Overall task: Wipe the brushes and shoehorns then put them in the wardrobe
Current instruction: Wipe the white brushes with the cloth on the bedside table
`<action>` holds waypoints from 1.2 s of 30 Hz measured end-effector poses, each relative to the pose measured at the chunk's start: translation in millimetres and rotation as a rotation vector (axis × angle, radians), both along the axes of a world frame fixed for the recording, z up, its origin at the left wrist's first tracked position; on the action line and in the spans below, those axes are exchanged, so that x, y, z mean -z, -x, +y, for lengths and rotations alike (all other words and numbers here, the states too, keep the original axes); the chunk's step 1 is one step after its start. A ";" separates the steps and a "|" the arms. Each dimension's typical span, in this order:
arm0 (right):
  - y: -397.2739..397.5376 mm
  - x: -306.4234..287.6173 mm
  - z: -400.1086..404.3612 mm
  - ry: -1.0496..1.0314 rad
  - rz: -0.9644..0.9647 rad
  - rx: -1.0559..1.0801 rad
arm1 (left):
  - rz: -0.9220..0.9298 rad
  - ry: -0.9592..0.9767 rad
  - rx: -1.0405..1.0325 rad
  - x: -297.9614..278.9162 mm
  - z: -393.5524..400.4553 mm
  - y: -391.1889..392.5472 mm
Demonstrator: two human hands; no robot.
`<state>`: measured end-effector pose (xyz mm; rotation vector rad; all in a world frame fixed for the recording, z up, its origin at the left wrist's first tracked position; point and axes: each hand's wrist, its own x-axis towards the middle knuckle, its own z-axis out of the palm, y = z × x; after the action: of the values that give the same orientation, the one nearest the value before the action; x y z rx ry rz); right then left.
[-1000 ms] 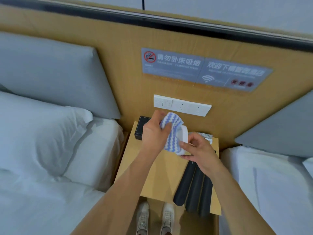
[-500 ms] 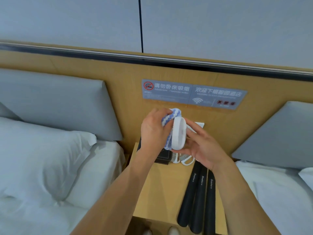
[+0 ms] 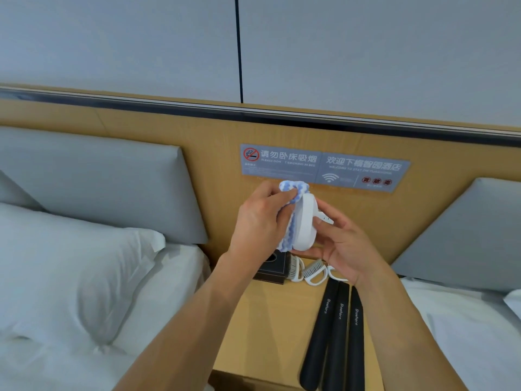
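A white oval brush [image 3: 305, 224] is held on edge above the nightstand, gripped by my right hand [image 3: 342, 241] from the right and below. My left hand [image 3: 260, 221] presses a blue-and-white striped cloth [image 3: 291, 190] against the brush's left face, fingers curled round the cloth. Three black shoehorns [image 3: 337, 334] lie side by side on the wooden nightstand [image 3: 265, 325], right of centre. More white brushes [image 3: 308, 270] lie at the nightstand's back, partly hidden by my hands.
A black box [image 3: 272, 268] sits at the nightstand's back left. Beds with white pillows [image 3: 64, 272] flank the nightstand on both sides. Behind it rises the wooden headboard panel with a grey sign [image 3: 324, 169] and grey cushions [image 3: 93, 187].
My hands with the brush and cloth have risen in the picture as my view tilted up. The cloth now bunches along the brush's left face instead of wrapping its front.
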<state>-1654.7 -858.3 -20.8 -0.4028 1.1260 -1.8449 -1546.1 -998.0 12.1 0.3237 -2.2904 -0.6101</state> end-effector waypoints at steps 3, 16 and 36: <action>1.5 -5.3 1.3 -0.040 0.032 -0.006 | -0.014 0.023 -0.028 0.2 0.3 -3.8; 2.4 -25.1 0.3 -0.077 0.166 -0.012 | -0.028 0.140 0.076 -22.9 -2.3 -12.4; 4.2 -41.1 -0.2 -0.132 0.210 -0.064 | -0.196 0.175 0.163 -47.1 -8.0 -20.7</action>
<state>-1658.9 -858.4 20.3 -0.5587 1.3534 -1.6906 -1525.4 -1006.0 59.2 0.1167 -2.5568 -0.4711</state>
